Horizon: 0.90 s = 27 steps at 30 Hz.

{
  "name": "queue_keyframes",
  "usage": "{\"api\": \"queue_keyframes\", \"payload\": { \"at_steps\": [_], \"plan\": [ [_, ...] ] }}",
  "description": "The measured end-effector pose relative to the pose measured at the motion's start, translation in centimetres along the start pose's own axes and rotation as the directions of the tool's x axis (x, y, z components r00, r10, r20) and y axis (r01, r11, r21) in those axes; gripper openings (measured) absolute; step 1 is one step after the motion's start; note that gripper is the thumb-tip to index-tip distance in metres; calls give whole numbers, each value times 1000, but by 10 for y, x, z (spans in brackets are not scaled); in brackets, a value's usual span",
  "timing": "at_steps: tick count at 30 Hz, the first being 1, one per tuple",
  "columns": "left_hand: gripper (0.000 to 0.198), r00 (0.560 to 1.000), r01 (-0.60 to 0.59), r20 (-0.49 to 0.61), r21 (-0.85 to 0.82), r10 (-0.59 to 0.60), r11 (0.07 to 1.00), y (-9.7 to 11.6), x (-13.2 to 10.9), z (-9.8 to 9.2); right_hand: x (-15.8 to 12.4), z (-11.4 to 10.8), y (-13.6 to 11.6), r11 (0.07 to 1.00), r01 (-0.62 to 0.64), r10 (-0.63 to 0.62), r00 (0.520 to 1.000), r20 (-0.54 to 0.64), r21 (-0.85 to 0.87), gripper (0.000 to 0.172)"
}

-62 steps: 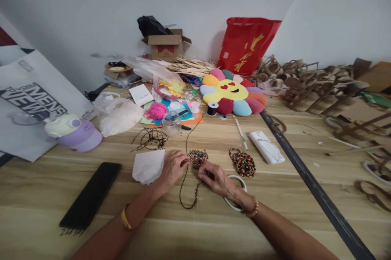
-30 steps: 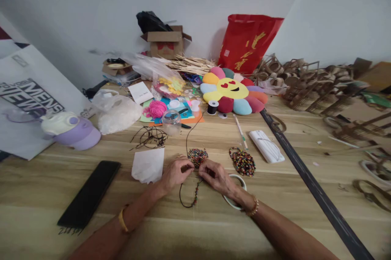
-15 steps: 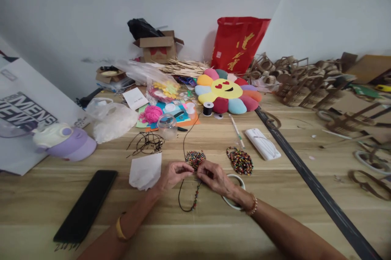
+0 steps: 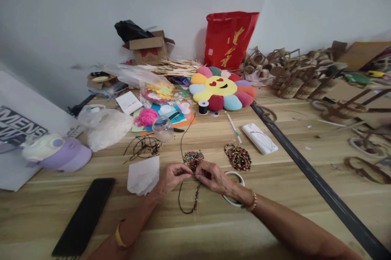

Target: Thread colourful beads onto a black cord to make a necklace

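My left hand (image 4: 173,178) and my right hand (image 4: 211,175) meet fingertip to fingertip above the table. The left thumb and forefinger pinch what looks like a tiny reddish bead, mostly hidden. The right fingers are closed on a thin black cord (image 4: 179,199). A short row of coloured beads (image 4: 196,199) hangs on this cord below the right hand, and the cord loops round to the left. Just beyond the fingertips lies a pile of loose multicoloured beads (image 4: 193,159). Under the right wrist is a white ring-shaped roll (image 4: 241,178), partly covered.
Finished-looking bead strings (image 4: 240,158) lie right, near a white power bank (image 4: 259,138). A black cord spool (image 4: 203,108) stands before a flower cushion (image 4: 221,89). At left are white paper (image 4: 143,176), a black phone (image 4: 84,217), tangled cords (image 4: 142,147) and a cap (image 4: 59,152).
The camera view has turned slightly, so most of the table's things sit further left. Both hands stay together at the bead pile, the left fingertips a little lower and straighter.
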<state>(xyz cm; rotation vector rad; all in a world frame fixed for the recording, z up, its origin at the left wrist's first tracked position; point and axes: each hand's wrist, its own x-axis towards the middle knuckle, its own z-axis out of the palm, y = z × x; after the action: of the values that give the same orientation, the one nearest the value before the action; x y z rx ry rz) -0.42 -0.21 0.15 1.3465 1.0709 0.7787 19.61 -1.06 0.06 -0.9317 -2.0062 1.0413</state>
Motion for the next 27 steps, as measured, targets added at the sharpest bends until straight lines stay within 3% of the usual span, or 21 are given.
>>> {"api": "queue_keyframes", "payload": {
  "at_steps": [27],
  "plan": [
    [19, 998, -34, 46, 8, 33, 999, -6, 1, 4, 1, 1, 1, 1000, 4, -4, 1000, 10, -4, 16]
  ]
}}
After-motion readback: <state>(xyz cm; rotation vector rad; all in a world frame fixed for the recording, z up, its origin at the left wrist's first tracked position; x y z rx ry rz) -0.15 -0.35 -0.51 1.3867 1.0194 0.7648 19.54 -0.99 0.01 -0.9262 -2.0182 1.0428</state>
